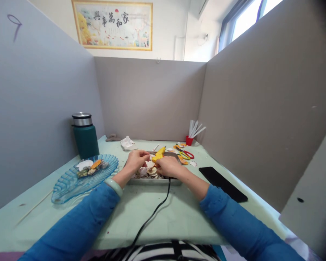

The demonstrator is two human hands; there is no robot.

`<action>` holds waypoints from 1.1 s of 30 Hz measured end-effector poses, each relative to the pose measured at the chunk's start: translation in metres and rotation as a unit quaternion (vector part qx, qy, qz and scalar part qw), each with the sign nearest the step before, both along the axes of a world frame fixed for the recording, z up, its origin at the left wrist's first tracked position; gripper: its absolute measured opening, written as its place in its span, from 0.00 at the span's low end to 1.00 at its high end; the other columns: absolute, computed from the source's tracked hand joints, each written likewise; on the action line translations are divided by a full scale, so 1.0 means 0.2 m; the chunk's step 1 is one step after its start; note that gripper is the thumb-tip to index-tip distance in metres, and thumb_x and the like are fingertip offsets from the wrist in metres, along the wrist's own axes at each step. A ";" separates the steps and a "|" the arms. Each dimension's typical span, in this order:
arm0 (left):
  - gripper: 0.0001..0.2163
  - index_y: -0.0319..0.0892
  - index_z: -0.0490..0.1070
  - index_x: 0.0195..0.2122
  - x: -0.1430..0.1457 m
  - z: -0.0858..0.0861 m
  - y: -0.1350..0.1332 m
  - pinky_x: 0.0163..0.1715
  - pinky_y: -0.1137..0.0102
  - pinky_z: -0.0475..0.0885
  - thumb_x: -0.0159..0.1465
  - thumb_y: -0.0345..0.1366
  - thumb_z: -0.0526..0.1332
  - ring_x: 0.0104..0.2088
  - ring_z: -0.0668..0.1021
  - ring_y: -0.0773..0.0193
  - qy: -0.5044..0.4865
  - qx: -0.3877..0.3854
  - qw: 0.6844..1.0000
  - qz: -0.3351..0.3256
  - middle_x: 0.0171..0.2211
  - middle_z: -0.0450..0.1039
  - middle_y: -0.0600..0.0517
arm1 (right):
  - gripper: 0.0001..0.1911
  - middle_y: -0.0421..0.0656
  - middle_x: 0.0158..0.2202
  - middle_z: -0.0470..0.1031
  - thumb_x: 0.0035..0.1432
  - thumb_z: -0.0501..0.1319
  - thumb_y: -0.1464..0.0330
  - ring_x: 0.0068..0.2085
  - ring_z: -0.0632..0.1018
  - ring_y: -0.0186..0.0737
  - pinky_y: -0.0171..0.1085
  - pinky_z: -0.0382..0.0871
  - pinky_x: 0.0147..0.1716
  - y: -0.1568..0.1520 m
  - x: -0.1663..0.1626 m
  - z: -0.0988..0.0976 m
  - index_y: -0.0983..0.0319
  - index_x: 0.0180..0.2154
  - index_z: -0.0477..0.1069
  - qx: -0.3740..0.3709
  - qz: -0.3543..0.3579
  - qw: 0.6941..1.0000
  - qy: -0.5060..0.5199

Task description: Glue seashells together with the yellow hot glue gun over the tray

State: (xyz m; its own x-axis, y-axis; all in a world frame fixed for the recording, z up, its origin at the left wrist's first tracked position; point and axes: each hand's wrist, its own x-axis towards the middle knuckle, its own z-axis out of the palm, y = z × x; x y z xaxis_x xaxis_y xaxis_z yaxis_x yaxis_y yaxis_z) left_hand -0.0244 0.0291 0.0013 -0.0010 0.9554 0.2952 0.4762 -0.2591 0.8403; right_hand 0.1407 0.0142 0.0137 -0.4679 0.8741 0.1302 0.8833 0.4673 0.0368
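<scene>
Indoors, a person in blue sleeves works with both hands over a shallow metal tray (152, 182) of seashells (152, 171) at the center of a pale green tabletop (190, 217). The right hand (170, 166) grips a yellow glue gun (159, 154) above the tray, its black cord (154, 212) trailing toward 7 o'clock. The left hand (137, 159) curls in over the shells, fingers bent; whether they pinch anything cannot be told. Measured from the tray, a blue glass dish (67, 190) bearing shells sits at 9 o'clock and a green flask (86, 140) stands at 10. At 2 o'clock are scissors (185, 152) and, farther off, a red cup (189, 141) of white sticks (195, 129); a flat black slab (222, 184) lies between 3 and 4.
</scene>
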 end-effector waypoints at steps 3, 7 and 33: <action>0.09 0.38 0.75 0.33 -0.01 -0.02 0.02 0.17 0.78 0.65 0.54 0.37 0.60 0.17 0.74 0.72 0.007 0.005 1.000 -0.010 0.26 0.75 0.51 | 0.13 0.46 0.36 0.77 0.50 0.57 0.69 0.37 0.76 0.43 0.34 0.61 0.32 0.02 0.04 -0.02 0.58 0.39 0.73 0.005 0.007 0.997 0.074; 0.11 0.39 0.75 0.33 -0.01 -0.04 0.03 0.16 0.78 0.64 0.55 0.40 0.59 0.17 0.74 0.71 0.014 0.009 1.000 -0.025 0.26 0.76 0.51 | 0.12 0.42 0.33 0.76 0.51 0.55 0.72 0.35 0.74 0.37 0.31 0.60 0.32 0.06 0.10 -0.04 0.60 0.37 0.72 0.024 0.036 0.978 0.202; 0.10 0.36 0.75 0.31 0.04 -0.01 -0.03 0.17 0.78 0.63 0.51 0.38 0.62 0.16 0.72 0.70 -0.056 -0.017 0.995 -0.081 0.15 0.70 0.54 | 0.09 0.43 0.36 0.73 0.53 0.61 0.71 0.31 0.71 0.33 0.35 0.66 0.35 0.05 0.14 -0.03 0.61 0.38 0.73 0.082 0.195 0.874 0.437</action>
State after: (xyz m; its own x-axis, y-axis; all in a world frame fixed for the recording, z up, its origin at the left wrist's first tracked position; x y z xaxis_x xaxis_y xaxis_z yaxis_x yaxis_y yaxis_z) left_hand -0.0157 0.0227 -0.0004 0.1217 0.9551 0.2701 0.3333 -0.2956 0.8953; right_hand 0.1678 0.0245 0.0080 -0.3863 0.6058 0.6955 0.3818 0.7915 -0.4773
